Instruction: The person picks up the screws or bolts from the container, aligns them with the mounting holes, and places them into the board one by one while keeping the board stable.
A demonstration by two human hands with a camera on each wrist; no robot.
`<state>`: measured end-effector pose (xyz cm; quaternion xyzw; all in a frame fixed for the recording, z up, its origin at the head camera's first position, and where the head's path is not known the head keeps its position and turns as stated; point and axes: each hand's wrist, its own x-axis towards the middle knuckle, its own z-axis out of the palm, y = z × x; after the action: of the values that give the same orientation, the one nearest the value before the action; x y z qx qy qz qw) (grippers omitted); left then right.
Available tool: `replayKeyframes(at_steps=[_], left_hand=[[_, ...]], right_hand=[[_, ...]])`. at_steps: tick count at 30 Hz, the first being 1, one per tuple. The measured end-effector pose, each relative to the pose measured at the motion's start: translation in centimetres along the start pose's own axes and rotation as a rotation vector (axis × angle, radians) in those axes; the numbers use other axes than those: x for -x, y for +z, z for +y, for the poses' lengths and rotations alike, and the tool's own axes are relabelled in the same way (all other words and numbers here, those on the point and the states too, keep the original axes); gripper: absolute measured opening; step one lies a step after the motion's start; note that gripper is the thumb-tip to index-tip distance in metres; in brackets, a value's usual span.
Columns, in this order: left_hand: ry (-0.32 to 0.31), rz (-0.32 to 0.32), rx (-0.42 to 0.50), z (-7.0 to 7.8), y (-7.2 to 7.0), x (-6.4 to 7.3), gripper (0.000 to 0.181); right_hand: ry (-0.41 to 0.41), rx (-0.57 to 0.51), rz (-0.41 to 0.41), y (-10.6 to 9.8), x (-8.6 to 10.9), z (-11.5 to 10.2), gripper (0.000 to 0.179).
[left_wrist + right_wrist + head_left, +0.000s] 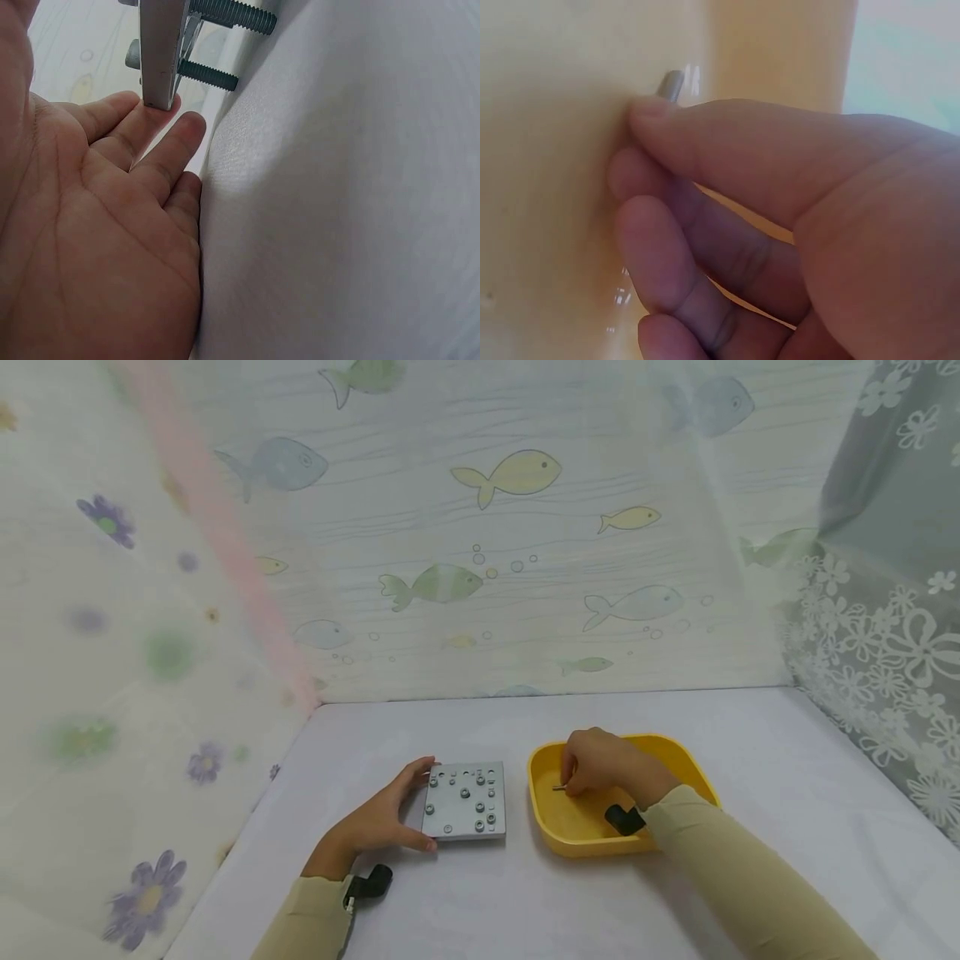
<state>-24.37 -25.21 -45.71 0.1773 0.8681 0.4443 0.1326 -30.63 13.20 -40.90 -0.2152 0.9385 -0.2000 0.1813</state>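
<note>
A square silver metal plate (453,814), with several socket-head screws through its top, lies left of the middle of the table. My left hand (378,818) holds it, thumb along the near edge and fingers at the far left corner. In the left wrist view, threaded screw shanks (210,75) stick out from the plate's underside, and fingertips touch its edge. Inside a yellow plastic tray (577,847), my right hand (611,766) pinches a small metal pin (671,85) between thumb and fingers. Only one end of the pin shows; the rest is hidden by the fingers.
A white cloth (465,910) covers the table. Fish-printed curtain (517,610) hangs behind it, with flowered curtains at both sides. Black wrist cameras (375,881) sit under each wrist, and a cable trails from the left one.
</note>
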Motion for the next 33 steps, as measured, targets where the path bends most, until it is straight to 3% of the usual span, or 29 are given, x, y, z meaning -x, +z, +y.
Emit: replayKeyframes(at_steps=[8, 17, 26, 33], left_hand=[[-0.012, 0.000, -0.008, 0.1, 0.1, 0.0, 0.136], [-0.004, 0.002, 0.002, 0.2, 0.0, 0.0, 0.136], [-0.001, 0.001, 0.003, -0.1, 0.0, 0.0, 0.135], [0.000, 0.003, 0.002, 0.2, 0.0, 0.1, 0.132]], right_hand=[[-0.004, -0.071, 0.039, -0.2, 0.2, 0.4, 0.010], [-0.102, -0.122, 0.102, -2.0, 0.8, -0.5, 0.005], [-0.168, -0.203, 0.190, -2.6, 1.1, -2.1, 0.004], [-0.146, -0.313, 0.229, -2.8, 1.0, -4.2, 0.006]])
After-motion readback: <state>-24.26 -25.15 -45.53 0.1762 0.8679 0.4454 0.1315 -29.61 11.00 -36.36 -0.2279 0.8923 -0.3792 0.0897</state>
